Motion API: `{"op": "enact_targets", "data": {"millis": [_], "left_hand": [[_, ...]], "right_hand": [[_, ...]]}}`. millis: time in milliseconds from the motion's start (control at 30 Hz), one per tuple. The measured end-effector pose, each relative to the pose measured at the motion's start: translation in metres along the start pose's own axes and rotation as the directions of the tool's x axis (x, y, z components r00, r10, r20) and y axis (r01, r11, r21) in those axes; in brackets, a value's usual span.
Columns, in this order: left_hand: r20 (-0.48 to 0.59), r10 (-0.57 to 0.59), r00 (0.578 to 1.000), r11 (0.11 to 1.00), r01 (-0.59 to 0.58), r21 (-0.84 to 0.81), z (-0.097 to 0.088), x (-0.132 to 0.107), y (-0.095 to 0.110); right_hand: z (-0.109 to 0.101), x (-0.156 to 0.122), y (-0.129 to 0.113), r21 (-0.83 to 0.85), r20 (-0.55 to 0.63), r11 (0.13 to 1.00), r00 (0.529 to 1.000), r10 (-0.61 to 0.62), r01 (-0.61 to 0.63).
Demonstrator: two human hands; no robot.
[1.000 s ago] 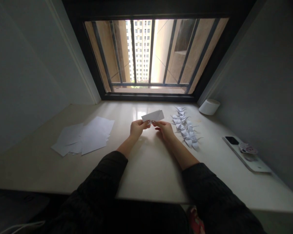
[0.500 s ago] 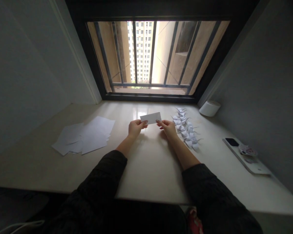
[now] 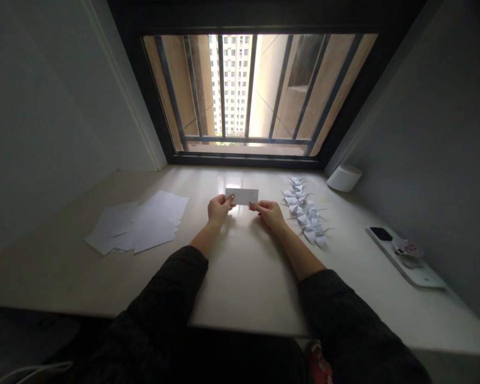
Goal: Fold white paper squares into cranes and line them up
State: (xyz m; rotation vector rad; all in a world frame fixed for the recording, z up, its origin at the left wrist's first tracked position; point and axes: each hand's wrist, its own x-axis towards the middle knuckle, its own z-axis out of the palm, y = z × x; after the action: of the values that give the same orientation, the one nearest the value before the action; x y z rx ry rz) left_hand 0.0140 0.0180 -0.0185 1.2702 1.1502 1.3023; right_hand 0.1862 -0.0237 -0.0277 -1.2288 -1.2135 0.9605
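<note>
Between my hands is a small rectangle of folded white paper (image 3: 242, 196), held up above the pale countertop (image 3: 244, 277). My left hand (image 3: 220, 209) pinches its lower left corner between thumb and fingers. At the lower right corner, my right hand (image 3: 269, 212) has the paper in a similar pinch. Just right of that hand stands a cluster of folded paper cranes (image 3: 306, 213), several of them packed close together. Loose white paper sheets (image 3: 156, 221) lie in an overlapping pile to the left of my left hand.
A phone (image 3: 408, 261) with a round grip on its back lies at the right. Near the window's right corner is a white cylindrical object (image 3: 344, 178). The dark window frame (image 3: 244, 160) bounds the countertop at the back, with walls on both sides.
Both hands have shifted slightly left with the folded paper, the right hand more so. The paper has turned from tilted to nearly level.
</note>
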Motion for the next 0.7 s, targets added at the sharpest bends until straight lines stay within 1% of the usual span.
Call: {"op": "enact_targets", "data": {"millis": [100,200,333,400,467,500,567,633,700], "left_hand": [[0.0,0.007,1.0,1.0,-0.007,-0.009,0.001,0.0,0.001],[0.0,0.021,1.0,1.0,-0.021,0.005,0.0,0.0,0.001],[0.004,0.064,0.998,0.995,-0.064,0.075,-0.001,-0.001,0.0],[0.003,0.087,0.996,0.991,-0.087,0.101,-0.001,-0.003,0.001],[0.003,0.107,0.994,0.989,-0.107,0.105,-0.001,-0.005,0.005],[0.007,0.114,0.993,0.989,-0.114,0.096,0.0,-0.006,0.007],[0.032,0.106,0.994,0.993,-0.108,0.048,0.002,-0.008,0.011],[0.099,0.064,0.993,0.998,-0.064,-0.013,0.004,-0.009,0.013],[0.187,0.021,0.982,0.999,-0.014,-0.041,0.006,-0.01,0.012]], "right_hand": [[-0.001,-0.001,-0.002,0.003,0.009,1.0,1.0,0.022,-0.022],[-0.001,-0.003,-0.005,-0.031,-0.001,0.999,1.0,-0.024,0.024],[0.0,-0.004,-0.006,-0.185,-0.03,0.974,0.99,-0.14,0.132],[0.0,-0.005,-0.005,-0.282,-0.038,0.948,0.986,-0.165,0.147],[0.0,-0.004,-0.004,-0.344,-0.037,0.928,0.986,-0.165,0.142],[0.0,-0.004,-0.004,-0.35,-0.036,0.926,0.986,-0.162,0.14],[0.001,-0.004,-0.004,-0.31,-0.056,0.94,0.985,-0.164,0.139],[0.003,-0.004,-0.004,-0.226,-0.101,0.965,0.983,-0.156,0.13],[0.006,-0.004,-0.005,-0.137,-0.13,0.984,0.983,-0.129,0.111]]}}
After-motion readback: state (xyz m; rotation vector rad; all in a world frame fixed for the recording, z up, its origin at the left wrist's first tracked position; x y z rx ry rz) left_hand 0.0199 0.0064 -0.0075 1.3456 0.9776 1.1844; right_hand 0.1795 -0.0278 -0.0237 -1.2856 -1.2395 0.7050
